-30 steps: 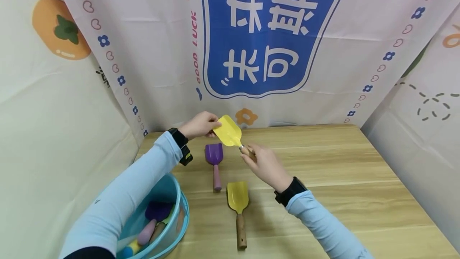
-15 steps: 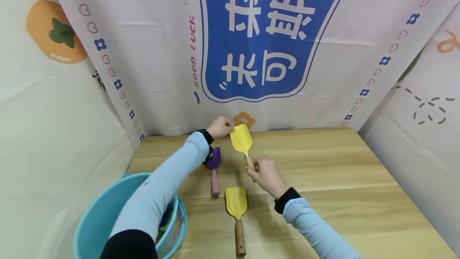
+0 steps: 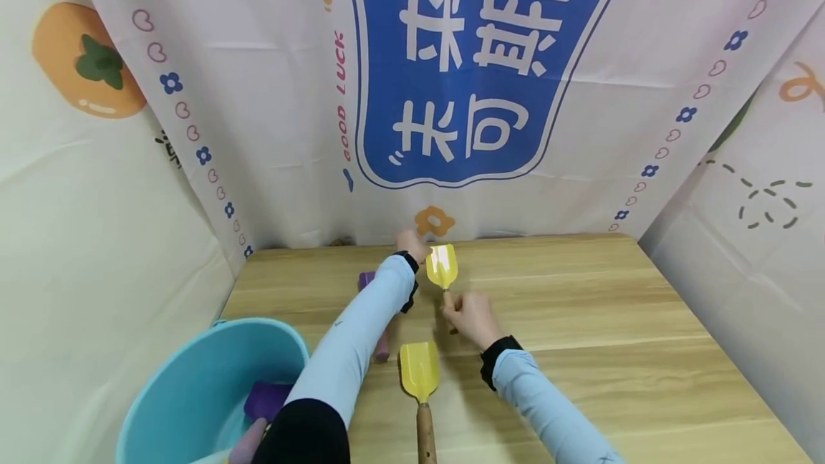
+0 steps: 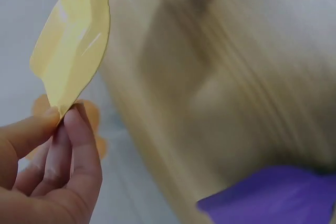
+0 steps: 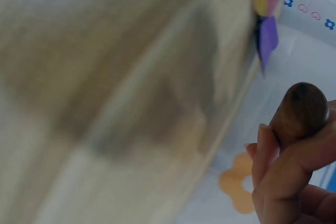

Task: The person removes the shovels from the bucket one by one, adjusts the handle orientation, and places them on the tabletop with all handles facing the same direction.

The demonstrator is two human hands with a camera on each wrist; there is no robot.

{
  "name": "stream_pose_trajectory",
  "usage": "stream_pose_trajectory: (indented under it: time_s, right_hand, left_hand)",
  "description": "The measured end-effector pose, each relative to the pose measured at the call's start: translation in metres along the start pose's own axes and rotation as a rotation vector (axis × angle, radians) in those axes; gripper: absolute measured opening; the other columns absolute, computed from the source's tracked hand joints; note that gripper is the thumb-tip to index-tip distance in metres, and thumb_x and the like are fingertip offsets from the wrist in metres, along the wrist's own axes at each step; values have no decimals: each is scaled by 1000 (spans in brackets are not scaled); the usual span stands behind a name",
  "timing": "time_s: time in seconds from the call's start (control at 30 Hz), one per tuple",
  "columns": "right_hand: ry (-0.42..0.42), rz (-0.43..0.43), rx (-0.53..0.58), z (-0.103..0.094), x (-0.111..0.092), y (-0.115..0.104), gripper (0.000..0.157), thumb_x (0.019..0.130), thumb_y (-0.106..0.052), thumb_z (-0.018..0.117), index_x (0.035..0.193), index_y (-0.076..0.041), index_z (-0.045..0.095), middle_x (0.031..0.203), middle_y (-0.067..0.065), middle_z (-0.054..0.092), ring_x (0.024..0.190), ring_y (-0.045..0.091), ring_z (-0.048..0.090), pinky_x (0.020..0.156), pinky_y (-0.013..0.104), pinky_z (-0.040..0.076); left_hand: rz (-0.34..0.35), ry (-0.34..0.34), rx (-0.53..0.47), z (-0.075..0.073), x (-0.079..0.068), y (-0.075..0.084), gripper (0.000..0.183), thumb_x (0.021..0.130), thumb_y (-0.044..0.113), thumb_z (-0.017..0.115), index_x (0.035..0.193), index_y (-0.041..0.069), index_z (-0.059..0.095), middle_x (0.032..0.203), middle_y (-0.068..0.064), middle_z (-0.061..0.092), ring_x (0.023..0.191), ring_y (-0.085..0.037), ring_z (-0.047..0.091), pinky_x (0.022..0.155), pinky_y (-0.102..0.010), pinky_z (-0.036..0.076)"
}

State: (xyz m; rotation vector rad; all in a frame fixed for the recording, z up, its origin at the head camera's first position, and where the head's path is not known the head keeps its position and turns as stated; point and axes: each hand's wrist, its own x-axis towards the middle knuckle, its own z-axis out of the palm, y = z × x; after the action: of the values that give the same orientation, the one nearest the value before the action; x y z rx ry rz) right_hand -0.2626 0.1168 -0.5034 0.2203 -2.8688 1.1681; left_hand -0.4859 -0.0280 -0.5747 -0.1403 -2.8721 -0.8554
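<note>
Both hands hold one small yellow shovel (image 3: pixel 442 266) above the far part of the table. My left hand (image 3: pixel 412 243) pinches a corner of its blade tip between thumb and fingers, plain in the left wrist view. My right hand (image 3: pixel 475 319) grips its wooden handle (image 5: pixel 299 111), whose rounded end sticks out of the fingers in the right wrist view. A second yellow shovel (image 3: pixel 419 371) with a wooden handle lies nearer on the table. Beneath the left forearm lies a purple shovel (image 4: pixel 278 195), its middle hidden by the sleeve in the head view.
A blue bucket (image 3: pixel 213 339) stands at the near left, with a purple shovel (image 3: pixel 266 399) and other toys inside, partly covered by the left arm. The wooden table (image 3: pixel 580 349) ends against a printed cloth backdrop (image 3: pixel 290 127).
Both hands have moved the held yellow shovel rightward and down in view, and it now points more directly away. The left forearm has swung right across the purple shovel.
</note>
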Motion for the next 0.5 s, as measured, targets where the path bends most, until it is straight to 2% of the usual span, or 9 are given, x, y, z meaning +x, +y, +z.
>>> stream_pose_trajectory:
  time_s: [0.03, 0.1, 0.13, 0.23, 0.27, 0.3, 0.37, 0.4, 0.5]
  right_hand:
    - [-6, 1, 6, 2, 0, 3, 30, 84, -18, 66, 55, -11, 62, 46, -7, 56, 42, 7, 54, 40, 25, 42]
    - [-24, 11, 24, 7, 1, 8, 29, 84, -17, 67, 56, -9, 63, 46, -5, 56, 41, 8, 53, 40, 25, 43]
    - [-34, 17, 31, 9, 1, 11, 28, 83, -16, 67, 57, -8, 64, 46, -4, 57, 41, 9, 53, 40, 25, 43]
    - [-54, 42, 60, 14, 0, 17, 25, 83, -15, 67, 60, -6, 64, 48, -1, 59, 40, 10, 53, 40, 25, 43]
    - [-60, 48, 66, 16, 0, 19, 25, 83, -15, 67, 60, -6, 63, 49, 0, 59, 40, 11, 52, 39, 26, 43]
    - [-62, 53, 68, 18, 0, 21, 25, 83, -16, 67, 60, -6, 63, 49, 1, 59, 39, 11, 52, 39, 26, 43]
    - [-70, 61, 77, 21, -1, 25, 26, 83, -17, 68, 60, -7, 62, 49, 2, 60, 38, 11, 51, 37, 26, 42]
    - [-70, 51, 73, 22, -1, 26, 27, 83, -17, 68, 59, -7, 61, 49, 2, 60, 37, 10, 50, 36, 26, 41]
    - [-87, 73, 82, 26, -1, 30, 29, 82, -19, 69, 57, -7, 60, 48, 0, 59, 37, 9, 49, 36, 25, 40]
  left_hand:
    - [0, -28, -3, 20, 13, -15, 31, 68, 35, 79, 68, 6, 68, 71, -6, 64, 65, -19, 58, 60, -29, 47]
    - [-23, -56, -25, 35, 17, -25, 29, 65, 33, 81, 68, 7, 68, 70, -6, 64, 64, -20, 58, 58, -29, 48]
    - [-47, -80, -59, 41, 18, -29, 28, 64, 32, 82, 69, 8, 69, 71, -5, 65, 64, -20, 59, 58, -28, 49]
    - [-108, -82, -77, 51, 15, -32, 28, 62, 31, 84, 68, 8, 70, 69, -6, 65, 63, -21, 59, 55, -28, 50]
    - [-108, -75, -69, 55, 14, -33, 28, 62, 31, 85, 67, 8, 70, 68, -6, 65, 61, -21, 59, 54, -27, 49]
    - [-115, -104, -70, 58, 14, -36, 31, 63, 35, 84, 72, 8, 71, 73, -6, 67, 66, -21, 61, 59, -27, 51]
    - [-105, -107, -6, 69, 17, -42, 33, 64, 38, 83, 75, 9, 72, 79, -6, 68, 71, -22, 62, 63, -29, 52]
    - [-71, -59, 41, 78, 19, -47, 35, 61, 38, 84, 72, 8, 71, 75, -8, 67, 67, -22, 61, 58, -28, 50]
    - [-83, -91, 89, 98, 26, -62, 35, 61, 38, 81, 74, 7, 71, 79, -10, 67, 69, -24, 61, 61, -30, 52]
